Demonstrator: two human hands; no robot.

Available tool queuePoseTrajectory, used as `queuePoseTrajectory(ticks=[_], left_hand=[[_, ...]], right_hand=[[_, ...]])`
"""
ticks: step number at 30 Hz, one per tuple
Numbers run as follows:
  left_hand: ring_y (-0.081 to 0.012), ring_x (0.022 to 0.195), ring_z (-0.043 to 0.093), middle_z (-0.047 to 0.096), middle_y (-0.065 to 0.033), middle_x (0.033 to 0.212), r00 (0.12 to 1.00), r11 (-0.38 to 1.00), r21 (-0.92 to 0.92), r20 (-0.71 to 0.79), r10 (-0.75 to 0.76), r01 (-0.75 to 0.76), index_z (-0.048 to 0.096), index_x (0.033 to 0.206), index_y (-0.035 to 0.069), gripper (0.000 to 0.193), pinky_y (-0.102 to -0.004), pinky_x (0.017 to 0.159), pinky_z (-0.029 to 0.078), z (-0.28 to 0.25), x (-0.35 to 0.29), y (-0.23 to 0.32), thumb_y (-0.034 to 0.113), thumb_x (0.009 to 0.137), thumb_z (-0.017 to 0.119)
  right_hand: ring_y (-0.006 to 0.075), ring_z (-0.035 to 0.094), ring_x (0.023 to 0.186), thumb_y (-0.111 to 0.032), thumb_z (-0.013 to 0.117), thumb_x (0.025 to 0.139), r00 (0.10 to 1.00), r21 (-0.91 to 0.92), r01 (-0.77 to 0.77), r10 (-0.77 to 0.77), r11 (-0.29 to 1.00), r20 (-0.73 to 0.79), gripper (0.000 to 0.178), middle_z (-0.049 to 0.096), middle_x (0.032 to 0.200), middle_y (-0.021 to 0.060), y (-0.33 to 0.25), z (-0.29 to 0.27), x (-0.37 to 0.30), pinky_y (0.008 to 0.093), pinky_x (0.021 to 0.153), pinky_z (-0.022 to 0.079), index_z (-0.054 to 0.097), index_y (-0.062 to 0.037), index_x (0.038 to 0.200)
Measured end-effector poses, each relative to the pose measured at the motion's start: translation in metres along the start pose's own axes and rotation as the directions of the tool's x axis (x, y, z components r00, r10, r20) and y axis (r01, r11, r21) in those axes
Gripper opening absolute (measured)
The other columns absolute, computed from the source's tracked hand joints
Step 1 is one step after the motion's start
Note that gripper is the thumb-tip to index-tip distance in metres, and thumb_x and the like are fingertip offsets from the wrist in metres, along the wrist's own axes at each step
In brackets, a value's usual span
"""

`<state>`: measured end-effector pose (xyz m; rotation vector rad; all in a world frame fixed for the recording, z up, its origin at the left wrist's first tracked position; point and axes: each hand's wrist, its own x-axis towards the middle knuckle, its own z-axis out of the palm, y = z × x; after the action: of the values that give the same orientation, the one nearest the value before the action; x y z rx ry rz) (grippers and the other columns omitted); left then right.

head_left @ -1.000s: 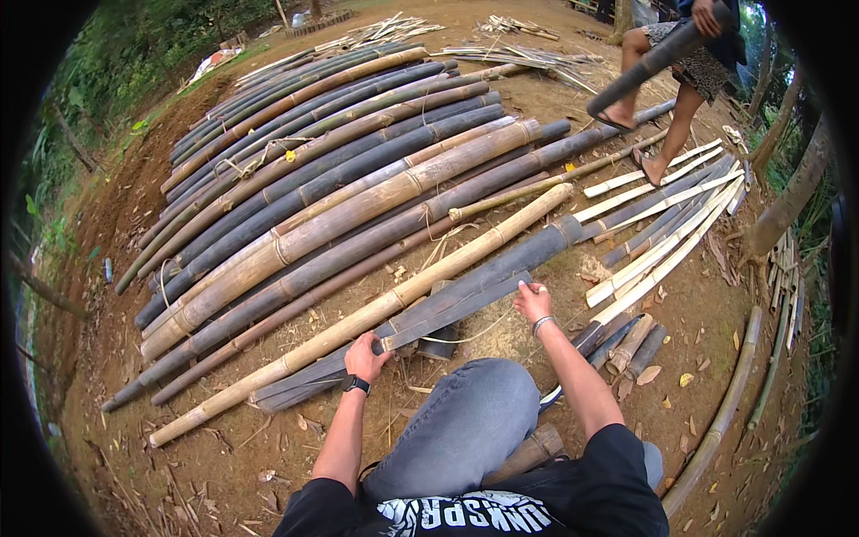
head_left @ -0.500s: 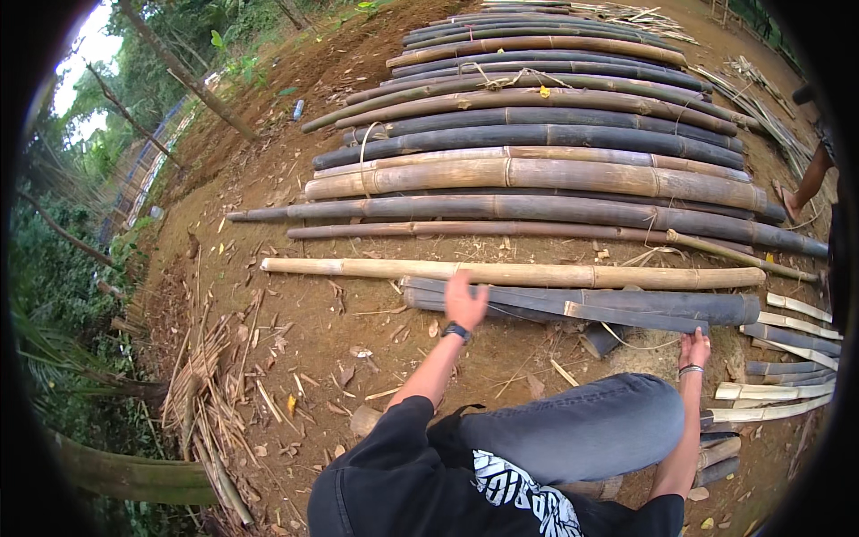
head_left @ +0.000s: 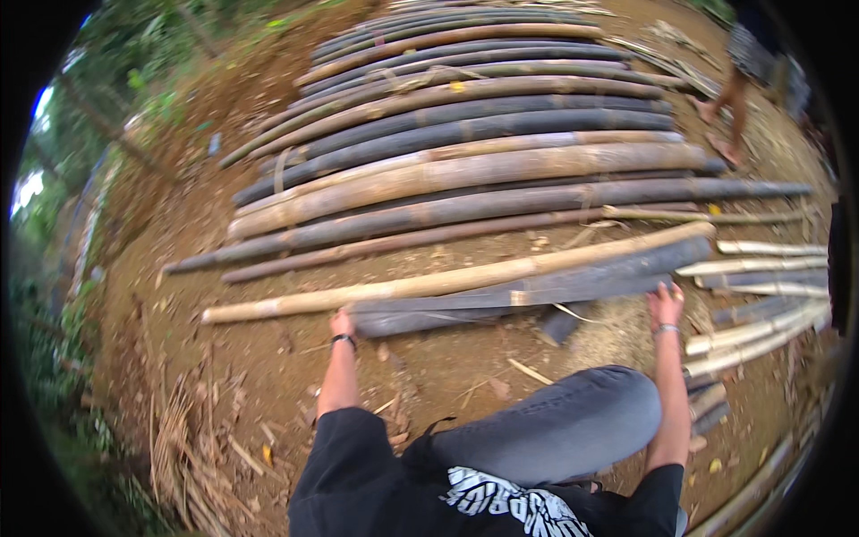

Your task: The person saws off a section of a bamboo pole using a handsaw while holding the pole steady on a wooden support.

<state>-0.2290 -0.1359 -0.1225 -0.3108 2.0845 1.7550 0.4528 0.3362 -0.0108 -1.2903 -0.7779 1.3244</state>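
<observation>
A long dark bamboo strip (head_left: 582, 290) lies lengthwise over a thick dark bamboo pole (head_left: 631, 258). My left hand (head_left: 342, 323) is closed at the strip's left end, close to the end of the pole. At the other end, the fingers of my right hand (head_left: 665, 305) pinch the strip. Right behind the dark pole rests a slimmer tan bamboo pole (head_left: 447, 285). Below the strip, a short dark bamboo piece (head_left: 558, 328) sits on the ground beside pale sawdust.
Many bamboo poles (head_left: 465, 170) lie in rows farther back. Split bamboo strips (head_left: 761, 336) are spread at the right, with thin scraps (head_left: 183, 438) at the lower left. A person's bare legs (head_left: 732, 125) show at the far right. My knee (head_left: 573, 421) is bent in front.
My left hand, formerly open above the strip, has moved left and closed at its end. My right hand stays on the right end. The view has shifted and tilted.
</observation>
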Motion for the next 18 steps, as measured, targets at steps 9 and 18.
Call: queuePoseTrajectory(ticks=[9, 18], left_hand=[[-0.0258, 0.112, 0.060, 0.063, -0.0154, 0.127, 0.990, 0.997, 0.072, -0.138, -0.002, 0.012, 0.054, 0.136, -0.005, 0.054, -0.0415, 0.100, 0.047, 0.011, 0.017, -0.039, 0.030, 0.096, 0.063], [-0.0297, 0.111, 0.062, 0.067, -0.0207, 0.122, 0.969, 0.907, 0.419, -0.202, 0.142, -0.046, 0.062, 0.121, -0.011, 0.052, -0.0390, 0.099, 0.046, -0.002, 0.030, -0.008, 0.027, 0.088, 0.070]], right_hand=[[0.0236, 0.064, 0.085, -0.005, 0.062, 0.097, 0.991, 0.146, -0.054, 0.035, 0.988, 0.130, 0.045, 0.061, 0.109, 0.0115, -0.039, 0.031, -0.015, 0.0406, 0.072, 0.059, 0.040, -0.0154, 0.134], [0.0257, 0.068, 0.084, -0.001, 0.062, 0.096, 0.993, 0.022, -0.067, 0.065, 0.998, 0.097, 0.045, 0.064, 0.105, 0.0164, -0.034, 0.047, -0.011, 0.0391, 0.071, 0.062, 0.041, -0.0130, 0.134]])
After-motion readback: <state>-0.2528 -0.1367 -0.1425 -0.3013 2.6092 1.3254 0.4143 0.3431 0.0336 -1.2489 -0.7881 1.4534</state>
